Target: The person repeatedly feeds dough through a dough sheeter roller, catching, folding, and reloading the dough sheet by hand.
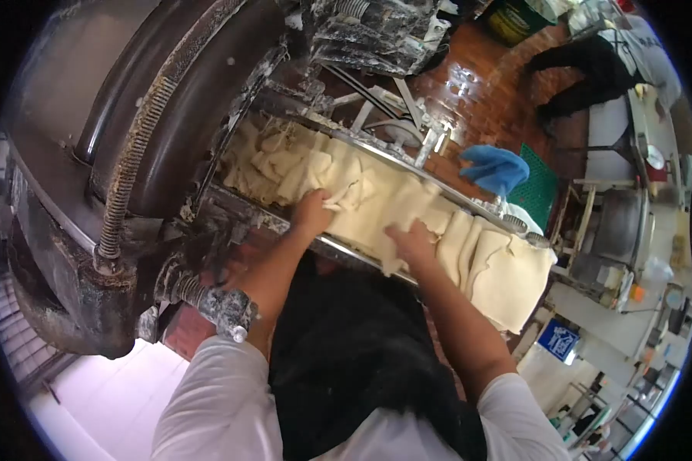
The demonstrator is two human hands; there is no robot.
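Note:
A long sheet of pale dough (361,219) lies in a narrow metal-edged trough at the machine. At its left part, my left hand (313,213) is closed on a fold of the dough. My right hand (414,244) is farther right, blurred by motion, its fingers bent at a dough flap that hangs over the near edge. Crumpled dough (273,161) is heaped by the machine's roller. Beyond my right hand, thick folded layers of dough (511,276) droop over the trough's right end.
A large dark machine (154,131) with a threaded rod stands at the left. Behind the trough are a blue cloth (496,169), a green mat (536,184) and a dark green bucket (519,19). Another person in dark trousers (580,73) stands at the upper right, near a long counter.

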